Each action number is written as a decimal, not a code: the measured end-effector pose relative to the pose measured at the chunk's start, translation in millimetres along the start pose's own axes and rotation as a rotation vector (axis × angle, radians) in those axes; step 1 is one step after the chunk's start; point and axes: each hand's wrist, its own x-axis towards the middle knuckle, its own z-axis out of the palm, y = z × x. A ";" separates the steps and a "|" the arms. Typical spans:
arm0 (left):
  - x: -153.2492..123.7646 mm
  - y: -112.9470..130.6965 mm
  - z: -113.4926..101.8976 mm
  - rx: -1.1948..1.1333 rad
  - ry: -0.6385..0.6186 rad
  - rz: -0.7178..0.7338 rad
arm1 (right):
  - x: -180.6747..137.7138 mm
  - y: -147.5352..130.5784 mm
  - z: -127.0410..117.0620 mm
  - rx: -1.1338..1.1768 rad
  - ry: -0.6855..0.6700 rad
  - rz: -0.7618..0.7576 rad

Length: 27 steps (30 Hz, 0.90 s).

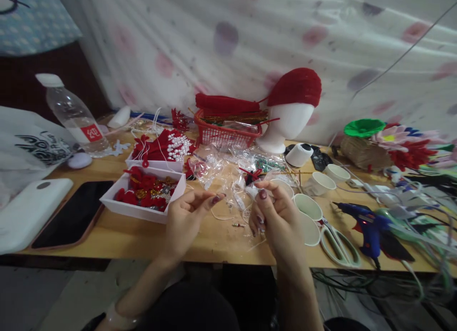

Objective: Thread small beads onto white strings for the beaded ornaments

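Note:
My left hand [185, 221] is raised over the front of the table, thumb and forefinger pinched together. Whatever lies in that pinch is too small to name. Facing it, my right hand [280, 221] also has its thumb pressed to the forefinger, the other fingers curled; what it holds, if anything, I cannot make out. Between and beyond the hands lie crumpled clear plastic bags [228, 171]. A small beaded piece [238, 225] rests on the wood below. Left of my left hand stands a white box [134, 211] with red and gold ornaments.
Paper cups [309, 207], scissors [341, 248] and a blue glue gun [366, 224] with cables lie to the right. Behind stand a red basket [226, 133] and a white foam head [291, 121] with a red cap. A phone [73, 214] and a bottle [73, 110] are at left.

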 end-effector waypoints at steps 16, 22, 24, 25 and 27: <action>0.6 -7.6 13.6 -0.260 0.037 -0.077 | -12.1 33.1 30.5 -0.035 -0.067 0.090; 4.6 -9.1 13.1 -0.434 0.063 -0.147 | -16.7 38.3 30.6 -0.159 -0.046 0.087; 5.4 -9.4 13.3 -0.469 0.059 -0.169 | -16.9 39.4 29.2 -0.212 -0.054 0.050; 5.6 -9.9 13.4 -0.480 0.058 -0.181 | -17.0 39.6 28.4 -0.246 -0.059 0.024; 6.0 -11.7 13.5 -0.491 0.063 -0.190 | -17.7 39.2 26.9 -0.320 -0.057 -0.024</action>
